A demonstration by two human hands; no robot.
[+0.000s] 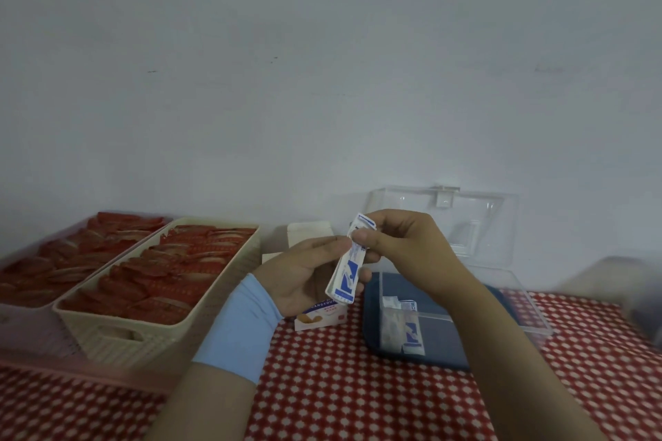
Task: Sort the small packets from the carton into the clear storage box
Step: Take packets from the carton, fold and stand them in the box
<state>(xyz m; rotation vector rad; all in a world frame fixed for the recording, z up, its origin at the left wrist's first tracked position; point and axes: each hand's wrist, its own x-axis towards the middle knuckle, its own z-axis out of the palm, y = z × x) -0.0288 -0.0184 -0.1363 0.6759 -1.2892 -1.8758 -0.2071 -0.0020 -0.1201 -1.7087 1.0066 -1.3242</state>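
Left hand [304, 274]: fingers curled round a stack of small packets [344, 274], white with blue print, held upright and slightly tilted above the table. A light blue wristband [239, 328] sits on this wrist.
Right hand [397, 243]: thumb and fingers pinch the top end of the same stack, where the upper packets fan apart.
Carton [318, 318]: white with an orange picture, standing open on the cloth just behind and below the left hand, mostly hidden by it.
Clear storage box [526, 304]: to the right of the hands, divided inside, its lid [476, 225] raised against the wall. A few matching packets [412, 331] lie in its near-left compartment.
Dark blue tray [370, 315]: under the box.
Surface: table under a red tablecloth [358, 401] patterned with white spots.
Cream basket [125, 328]: at left on the cloth, filled with rows of red items [172, 276]. A pink container [28, 333] beside it, further left, holds more of the same.
Room: plain pale wall [322, 46], faintly marked, directly behind the table. Dim light.
Right edge: a blurred grey shape, unidentifiable.
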